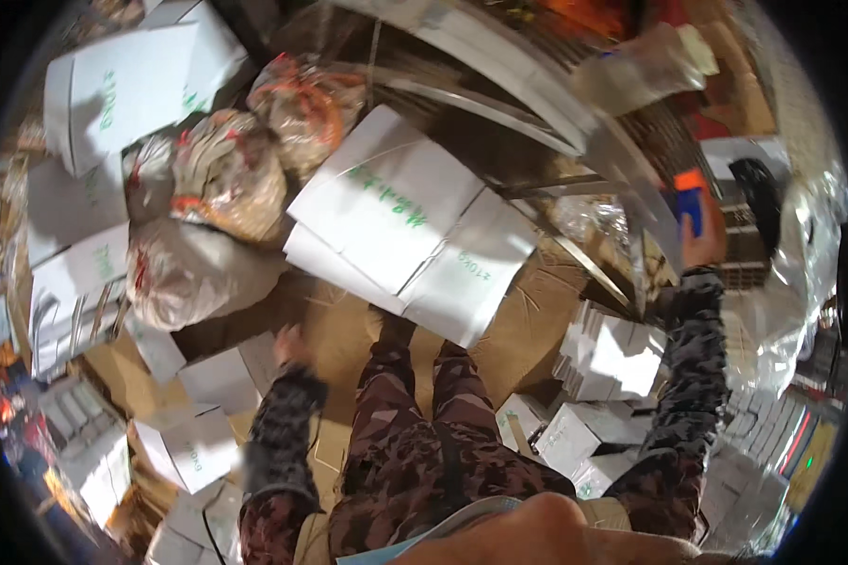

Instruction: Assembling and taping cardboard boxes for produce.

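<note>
I stand on flattened cardboard, my patterned trouser legs and feet below me. My right hand is raised at the right, its fingers closed around a small blue and orange object held up near a curved metal rail. My left hand hangs low at my side above the cardboard, blurred by motion; nothing shows in it, and its fingers are too blurred to read. Both forearms wear dark patterned sleeves.
A large open white carton lies ahead of my feet. Clear plastic bags of goods pile up at the left. Small white boxes lie at lower left, more white boxes at the right. Another white carton sits top left.
</note>
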